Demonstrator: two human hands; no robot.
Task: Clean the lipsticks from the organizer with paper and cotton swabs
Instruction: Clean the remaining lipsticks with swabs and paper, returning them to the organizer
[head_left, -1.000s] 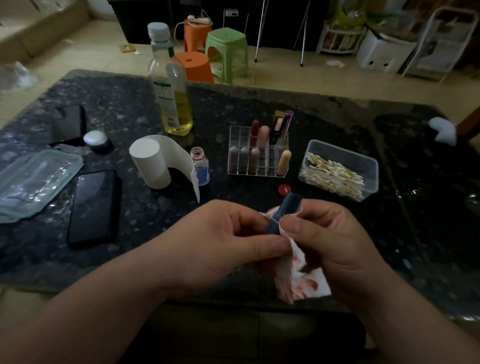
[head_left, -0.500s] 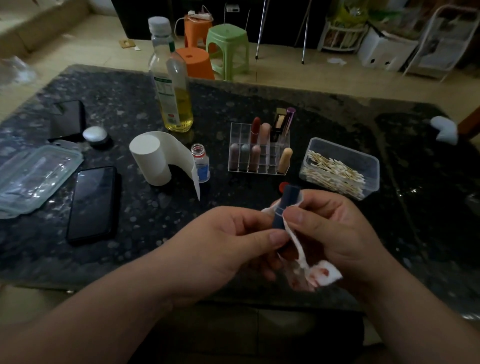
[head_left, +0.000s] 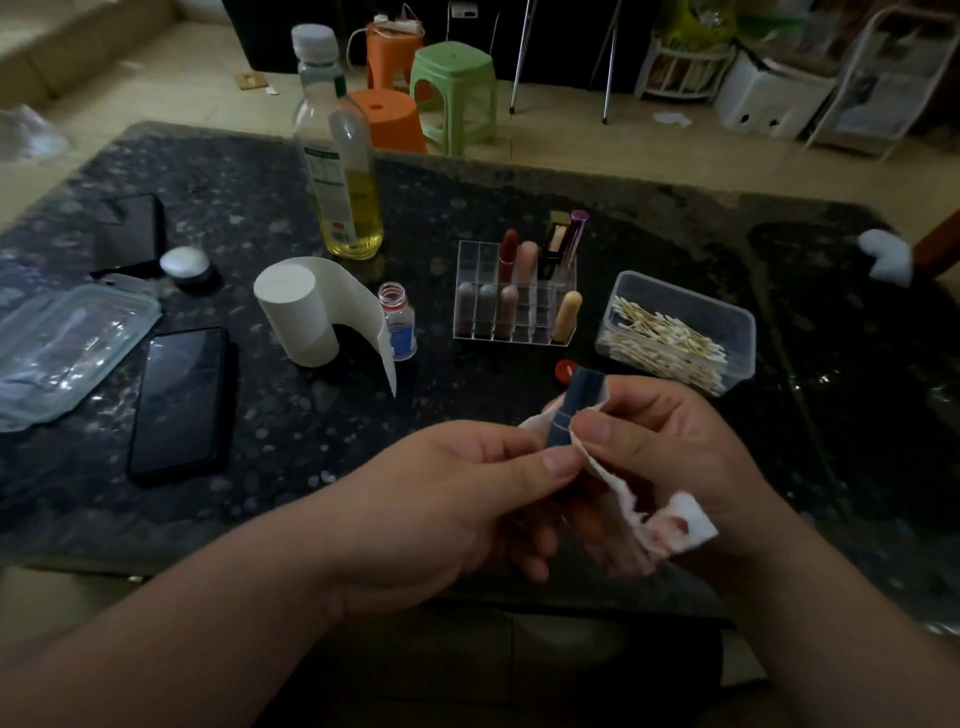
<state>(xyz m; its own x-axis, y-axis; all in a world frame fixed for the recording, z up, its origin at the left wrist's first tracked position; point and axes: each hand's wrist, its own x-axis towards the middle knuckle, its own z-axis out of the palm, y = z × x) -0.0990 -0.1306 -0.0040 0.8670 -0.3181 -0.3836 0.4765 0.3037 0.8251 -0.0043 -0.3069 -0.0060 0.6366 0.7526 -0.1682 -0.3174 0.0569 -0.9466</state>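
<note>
Lipstick (head_left: 576, 410), dark blue tube: held upright over the near part of the table (head_left: 467, 208), in front of the organizer (head_left: 537, 318). Its lower end is pinched by thumb and fingers of the left hand (head_left: 457, 499). Paper (head_left: 670, 525), torn and red-stained: pressed against the tube by the thumb of the right hand (head_left: 670, 457), loose end hanging. Organizer, clear: several lipsticks (head_left: 509, 252) stood in its compartments. Cotton swabs (head_left: 665, 340): kept in a clear tub (head_left: 685, 297) at its right. Paper roll (head_left: 296, 312) and small open bottle (head_left: 397, 322): set at its left.
</note>
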